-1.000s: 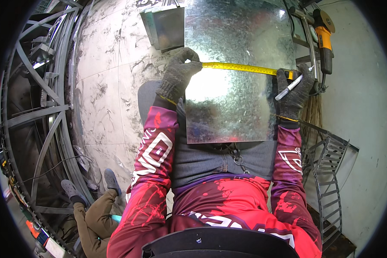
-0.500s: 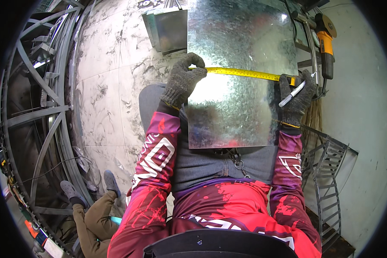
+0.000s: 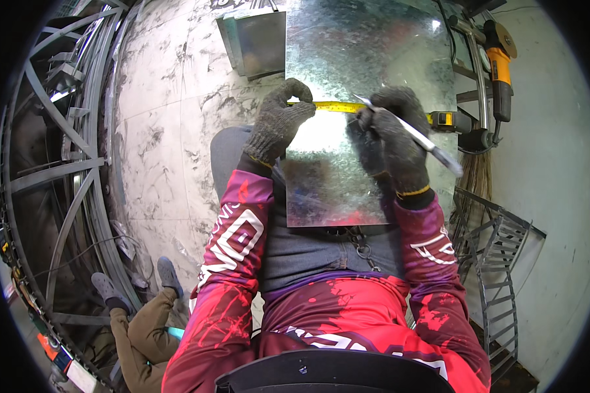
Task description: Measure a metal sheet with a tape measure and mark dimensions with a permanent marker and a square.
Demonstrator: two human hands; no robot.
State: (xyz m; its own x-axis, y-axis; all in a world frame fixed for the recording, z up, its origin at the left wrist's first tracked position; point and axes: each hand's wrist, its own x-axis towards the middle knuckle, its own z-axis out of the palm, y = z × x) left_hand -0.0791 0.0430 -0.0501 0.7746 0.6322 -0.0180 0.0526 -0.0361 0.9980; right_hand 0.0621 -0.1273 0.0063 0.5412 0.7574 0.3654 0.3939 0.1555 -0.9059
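Pinching the near end of a yellow tape blade (image 3: 334,107) between thumb and fingertips, the person's gloved left hand (image 3: 278,121) sits at the left edge of a shiny metal sheet (image 3: 337,193), as the head view shows it. The blade runs rightward from that hand across the sheet and under the gloved right hand (image 3: 396,134). That right hand is closed around a white pen (image 3: 425,143), its tip at the blade and its back end blurred. Just right of the right hand, apart from it, the tape measure case (image 3: 449,122) rests by the sheet's right edge.

The sheet is mottled and grey, with a bright patch of glare between the hands; its near edge lies over the person's jeans (image 3: 301,259). Left of the left hand I see a pale floor (image 3: 154,144) with dark scuffs, then long steel bars (image 3: 90,141). Beyond that hand stands a grey metal box (image 3: 263,42). Behind and left of it are another person's legs (image 3: 137,334). Up and right of the right hand, an orange angle grinder (image 3: 500,69) is beside a plain wall (image 3: 547,144).
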